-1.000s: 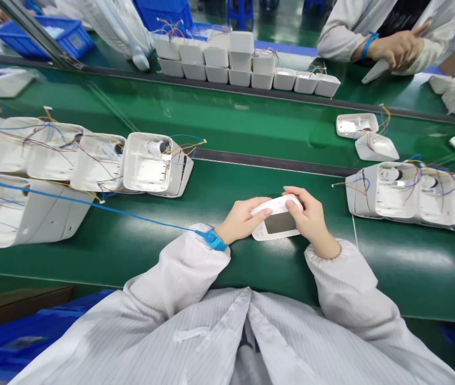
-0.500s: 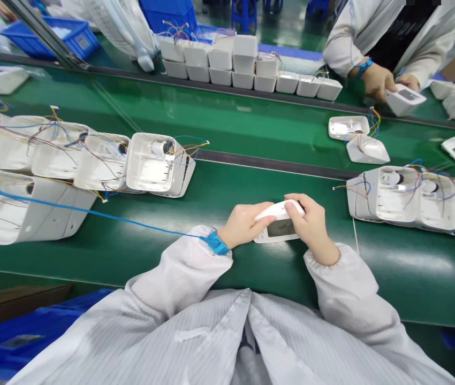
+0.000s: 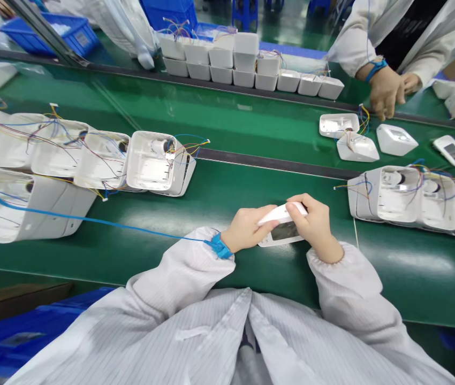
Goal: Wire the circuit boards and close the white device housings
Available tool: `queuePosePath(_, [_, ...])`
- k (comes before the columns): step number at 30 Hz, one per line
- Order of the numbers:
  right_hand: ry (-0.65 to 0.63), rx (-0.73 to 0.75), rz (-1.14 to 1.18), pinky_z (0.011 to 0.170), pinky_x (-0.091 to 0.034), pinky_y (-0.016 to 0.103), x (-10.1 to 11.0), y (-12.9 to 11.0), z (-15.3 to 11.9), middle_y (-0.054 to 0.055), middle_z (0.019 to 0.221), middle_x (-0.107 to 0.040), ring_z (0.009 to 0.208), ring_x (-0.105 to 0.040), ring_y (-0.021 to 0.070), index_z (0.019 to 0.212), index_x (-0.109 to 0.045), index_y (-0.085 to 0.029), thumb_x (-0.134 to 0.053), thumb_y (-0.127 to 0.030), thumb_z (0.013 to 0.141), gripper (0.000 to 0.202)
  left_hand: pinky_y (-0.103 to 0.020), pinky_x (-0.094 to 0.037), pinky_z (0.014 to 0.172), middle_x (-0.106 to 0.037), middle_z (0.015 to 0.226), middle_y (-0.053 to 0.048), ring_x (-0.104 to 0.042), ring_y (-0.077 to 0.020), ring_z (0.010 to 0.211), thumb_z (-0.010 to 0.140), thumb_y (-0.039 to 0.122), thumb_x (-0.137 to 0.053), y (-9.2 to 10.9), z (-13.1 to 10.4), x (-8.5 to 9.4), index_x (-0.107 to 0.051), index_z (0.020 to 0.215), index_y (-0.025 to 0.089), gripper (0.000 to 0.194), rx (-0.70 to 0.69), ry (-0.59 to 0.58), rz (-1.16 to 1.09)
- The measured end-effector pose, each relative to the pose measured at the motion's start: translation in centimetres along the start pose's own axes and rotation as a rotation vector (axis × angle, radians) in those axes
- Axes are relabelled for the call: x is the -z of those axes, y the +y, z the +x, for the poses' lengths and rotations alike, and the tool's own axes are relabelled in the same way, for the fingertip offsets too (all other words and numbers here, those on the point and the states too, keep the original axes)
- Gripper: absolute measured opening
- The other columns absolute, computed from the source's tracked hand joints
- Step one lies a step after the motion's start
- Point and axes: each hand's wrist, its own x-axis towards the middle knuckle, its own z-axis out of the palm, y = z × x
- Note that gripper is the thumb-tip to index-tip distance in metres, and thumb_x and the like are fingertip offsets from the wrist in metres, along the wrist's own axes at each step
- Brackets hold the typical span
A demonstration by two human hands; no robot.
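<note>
Between both hands is a white monitor housing with a dark grey display window, tilted above the green bench. My left hand grips its left end, thumb along the front edge. My right hand is closed on the right end, with the thumb pressed on the top. The fingers behind the housing are hidden. A blue wrist strap with a cord circles my left wrist.
Open white housings with wires stand in rows at left, and more housings at right. Beyond, a green conveyor carries white shells. A co-worker's hand is at the far right.
The co-worker has let go of a white housing, which now sits on the conveyor. Shells on the conveyor have shifted left. My hands and the held housing have moved slightly right.
</note>
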Motion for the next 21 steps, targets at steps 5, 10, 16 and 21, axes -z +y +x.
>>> queuePosePath(5, [0.0,0.009,0.041,0.07,-0.052,0.031,-0.3,0.6,0.1,0.003,0.079,-0.072,0.07,-0.066,0.0188,0.084,-0.069,-0.02,-0.057,-0.049,0.089,0.031,-0.028,-0.053,0.074,-0.074,0.101,-0.006,-0.072,-0.0199,0.086,0.098,0.044,-0.043,0.0,0.0,-0.1,-0.062,0.119,0.016,0.04,0.007,0.004,0.002])
queuePosePath(10, [0.005,-0.044,0.135,0.083,-0.054,0.036,-1.0,1.1,-0.1,0.008,0.103,-0.073,0.093,-0.068,0.0231,0.108,-0.068,-0.02,-0.05,-0.052,0.093,0.04,-0.028,-0.054,0.08,-0.074,0.107,-0.006,-0.071,-0.0195,0.091,0.096,0.042,-0.05,-0.8,0.3,0.0,-0.066,0.116,0.018,0.035,0.065,0.095,-0.12])
queuePosePath(16, [-0.062,-0.073,-0.006,0.074,-0.054,0.036,-1.2,1.8,0.0,0.012,0.095,-0.074,0.085,-0.07,0.026,0.111,-0.069,-0.016,-0.037,-0.066,0.095,0.061,-0.03,-0.055,0.08,-0.074,0.105,-0.008,-0.07,-0.0206,0.091,0.093,0.044,-0.054,-1.4,0.6,0.0,-0.07,0.109,0.015,0.036,0.263,0.274,-0.328])
queuePosePath(21, [-0.083,-0.054,-0.027,0.065,-0.051,0.032,-0.9,2.2,0.4,0.008,0.08,-0.072,0.071,-0.068,0.023,0.102,-0.073,-0.017,-0.036,-0.068,0.094,0.063,-0.03,-0.055,0.08,-0.073,0.105,-0.008,-0.069,-0.0209,0.092,0.094,0.044,-0.054,-0.9,0.4,-0.3,-0.069,0.111,0.015,0.037,0.276,0.274,-0.364])
